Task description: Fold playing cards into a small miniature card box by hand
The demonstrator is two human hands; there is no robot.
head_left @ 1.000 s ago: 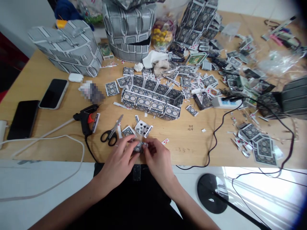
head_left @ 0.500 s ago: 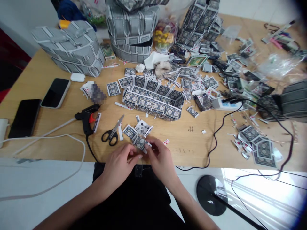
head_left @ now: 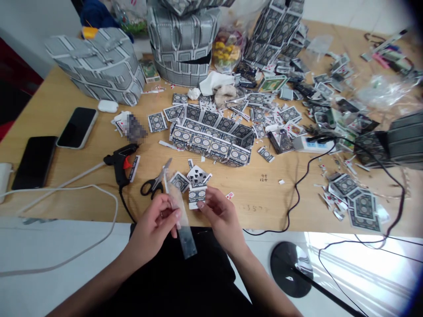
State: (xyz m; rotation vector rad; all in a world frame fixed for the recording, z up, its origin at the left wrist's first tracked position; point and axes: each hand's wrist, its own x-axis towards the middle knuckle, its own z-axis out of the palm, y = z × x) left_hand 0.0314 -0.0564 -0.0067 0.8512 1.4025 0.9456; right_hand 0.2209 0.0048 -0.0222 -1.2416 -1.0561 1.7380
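My left hand [head_left: 161,220] is closed on a clear plastic ruler [head_left: 187,242], which slants down past the table's front edge. In my right hand [head_left: 221,215], thumb and fingers pinch a folded playing card [head_left: 197,196] with a blue-and-white patterned back. Just beyond lie a spade card [head_left: 197,174], face up, and a patterned card [head_left: 180,182], face down. Scissors [head_left: 153,184] with black handles rest left of these, their blades partly behind the ruler. Farther back stands a long open box made of folded cards [head_left: 211,143].
A black glue gun [head_left: 119,163] with its cable lies at the left, near two phones [head_left: 77,127]. Woven grey bags [head_left: 99,66] stand at the back. Loose cards and scraps [head_left: 353,198] lie at the right, beside a black cable [head_left: 296,189] and a power strip [head_left: 313,144].
My left hand has moved slightly left and now holds up the clear ruler. The card in my right hand has turned more upright and stands apart from my left hand.
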